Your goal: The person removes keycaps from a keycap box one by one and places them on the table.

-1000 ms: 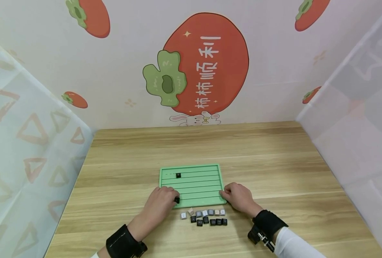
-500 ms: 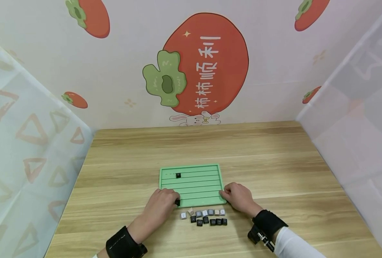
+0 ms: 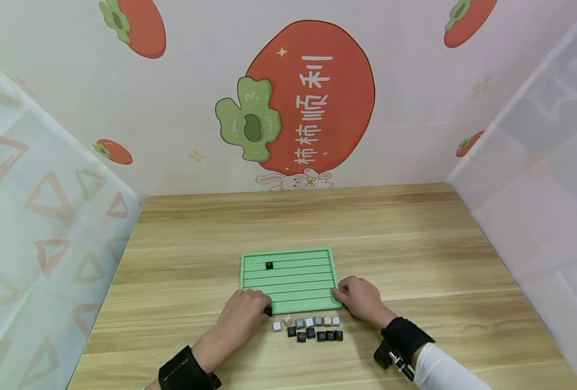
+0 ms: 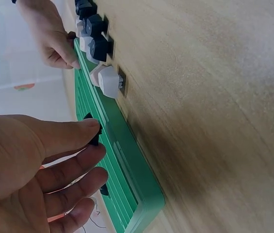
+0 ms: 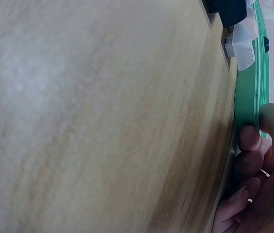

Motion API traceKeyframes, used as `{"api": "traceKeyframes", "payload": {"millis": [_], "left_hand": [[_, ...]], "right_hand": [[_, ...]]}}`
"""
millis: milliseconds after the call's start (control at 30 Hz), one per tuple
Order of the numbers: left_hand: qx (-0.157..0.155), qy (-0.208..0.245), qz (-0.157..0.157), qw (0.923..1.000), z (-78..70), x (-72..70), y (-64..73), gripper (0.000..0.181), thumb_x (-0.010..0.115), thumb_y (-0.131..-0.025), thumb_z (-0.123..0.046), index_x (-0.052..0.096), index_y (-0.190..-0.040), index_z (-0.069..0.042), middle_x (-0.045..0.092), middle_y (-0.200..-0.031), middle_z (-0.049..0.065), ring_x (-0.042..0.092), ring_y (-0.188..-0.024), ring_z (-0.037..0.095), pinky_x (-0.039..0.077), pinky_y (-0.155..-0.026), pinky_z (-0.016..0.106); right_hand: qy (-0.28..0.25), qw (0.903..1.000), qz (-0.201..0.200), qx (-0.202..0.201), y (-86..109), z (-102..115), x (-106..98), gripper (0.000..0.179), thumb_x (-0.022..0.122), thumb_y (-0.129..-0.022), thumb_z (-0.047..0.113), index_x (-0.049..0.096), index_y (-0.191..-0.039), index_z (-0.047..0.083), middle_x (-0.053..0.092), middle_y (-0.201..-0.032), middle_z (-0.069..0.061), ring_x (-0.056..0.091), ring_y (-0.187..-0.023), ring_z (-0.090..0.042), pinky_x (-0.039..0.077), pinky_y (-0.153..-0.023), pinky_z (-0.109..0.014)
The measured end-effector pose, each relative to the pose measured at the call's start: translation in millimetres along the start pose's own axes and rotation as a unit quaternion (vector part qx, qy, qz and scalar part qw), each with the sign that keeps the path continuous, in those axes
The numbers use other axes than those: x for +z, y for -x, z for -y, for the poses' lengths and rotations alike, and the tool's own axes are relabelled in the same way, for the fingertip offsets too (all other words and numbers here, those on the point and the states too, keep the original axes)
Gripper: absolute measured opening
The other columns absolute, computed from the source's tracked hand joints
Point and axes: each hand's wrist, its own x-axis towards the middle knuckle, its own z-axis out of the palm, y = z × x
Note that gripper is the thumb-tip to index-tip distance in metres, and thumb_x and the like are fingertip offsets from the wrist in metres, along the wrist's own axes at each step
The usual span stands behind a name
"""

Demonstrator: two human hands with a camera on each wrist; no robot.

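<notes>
A light green board [image 3: 300,281] with raised lines across it lies on the table. Between thumb and forefinger my left hand [image 3: 244,315] pinches a small black keycap [image 3: 268,311], over the board's front left part. In the left wrist view that pinched keycap [image 4: 95,140] shows just above the green edge. Another black keycap [image 3: 269,265] stands on the board's upper left. My right hand [image 3: 361,298] grips the board's front right edge, thumb on top and curled fingers against the side, as the right wrist view shows.
In front of the board, on the wooden table [image 3: 390,233], white and grey keycaps [image 3: 310,322] form a row, with several black keycaps [image 3: 310,332] nearer me. A printed cloth wall [image 3: 171,108] stands behind, and pale curtains [image 3: 34,216] close both sides.
My left hand has moved slightly toward me with the black keycap, from over the board to its front edge. The right hand and the board have stayed in place.
</notes>
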Motion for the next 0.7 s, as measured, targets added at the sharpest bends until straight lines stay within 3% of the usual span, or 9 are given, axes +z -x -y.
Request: {"api": "traceKeyframes", "payload": {"millis": [700], "left_hand": [[0.01,0.004,0.001,0.9999,-4.2,1.0,9.1,0.02,0.089,-0.072,-0.018,0.076,-0.086,-0.016,0.072,-0.081,-0.004,0.066,-0.075,0.014,0.043,-0.065,0.027]], "right_hand": [[0.001,1.0,-0.005,-0.004,0.4,-1.9,1.2,0.055,0.068,-0.097,0.027,0.034,-0.054,0.021,0.026,-0.053,0.009,0.028,-0.05,-0.007,0.018,-0.053,-0.021]]}}
